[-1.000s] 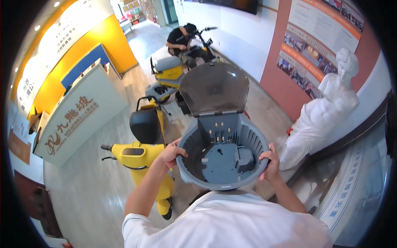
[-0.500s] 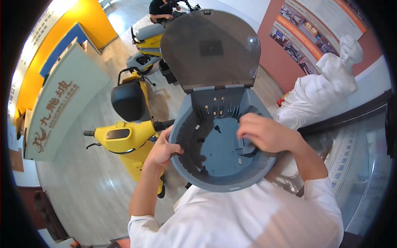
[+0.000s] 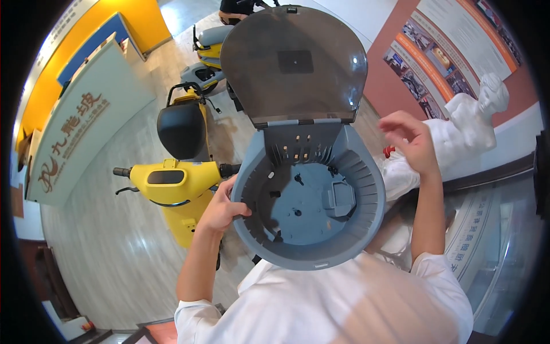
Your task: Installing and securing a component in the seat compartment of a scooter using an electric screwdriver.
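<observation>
In front of me is a round blue-grey plastic storage box (image 3: 315, 265) with its tinted brown see-through lid (image 3: 258, 69) raised at the far side. My left hand (image 3: 220, 207) grips the left rim, thumb over the edge and fingers underneath, partly hidden. Off the right side of the box, my right hand (image 3: 409, 140) is in the air with loosely bent fingers and nothing visible in it. Inside, a small raised grey housing (image 3: 342, 199) sits at the right of the floor. Slots pierce the back wall, and small dark parts or holes dot the floor.
A yellow scooter (image 3: 172, 183) with a black seat stands to the left, and another scooter (image 3: 206, 54) is farther back near a person (image 3: 238, 10). A white statue (image 3: 447, 137) is on the right. A pale counter (image 3: 91, 126) curves along the left.
My right hand has lifted out of the box and moved right, uncovering the grey housing inside. My left hand keeps its hold on the rim.
</observation>
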`<state>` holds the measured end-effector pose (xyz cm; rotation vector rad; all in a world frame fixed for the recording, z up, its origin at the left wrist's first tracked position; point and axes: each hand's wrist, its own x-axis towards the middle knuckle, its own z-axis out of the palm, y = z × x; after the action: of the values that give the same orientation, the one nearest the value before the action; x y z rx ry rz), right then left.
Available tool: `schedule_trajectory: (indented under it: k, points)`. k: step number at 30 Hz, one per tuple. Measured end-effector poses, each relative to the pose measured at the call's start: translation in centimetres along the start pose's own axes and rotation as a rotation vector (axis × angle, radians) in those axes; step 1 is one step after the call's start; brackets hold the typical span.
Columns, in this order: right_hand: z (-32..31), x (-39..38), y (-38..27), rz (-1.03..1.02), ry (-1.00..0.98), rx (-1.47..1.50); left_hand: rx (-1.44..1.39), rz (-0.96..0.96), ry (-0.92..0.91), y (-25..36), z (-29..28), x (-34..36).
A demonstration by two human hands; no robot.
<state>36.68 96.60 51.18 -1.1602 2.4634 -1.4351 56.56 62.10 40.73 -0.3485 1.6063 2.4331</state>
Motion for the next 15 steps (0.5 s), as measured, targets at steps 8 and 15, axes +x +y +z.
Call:
schedule_trajectory:
  k: [8,15]
  points:
    - [3.3,-1.6,9.5,0.566,0.175,0.81,-0.03,0.0,0.004,-0.7,-0.2,0.3]
    - [8.1,3.2,11.3,0.493,0.021,1.227,0.006,-0.088,0.053,-0.9,-0.2,0.5]
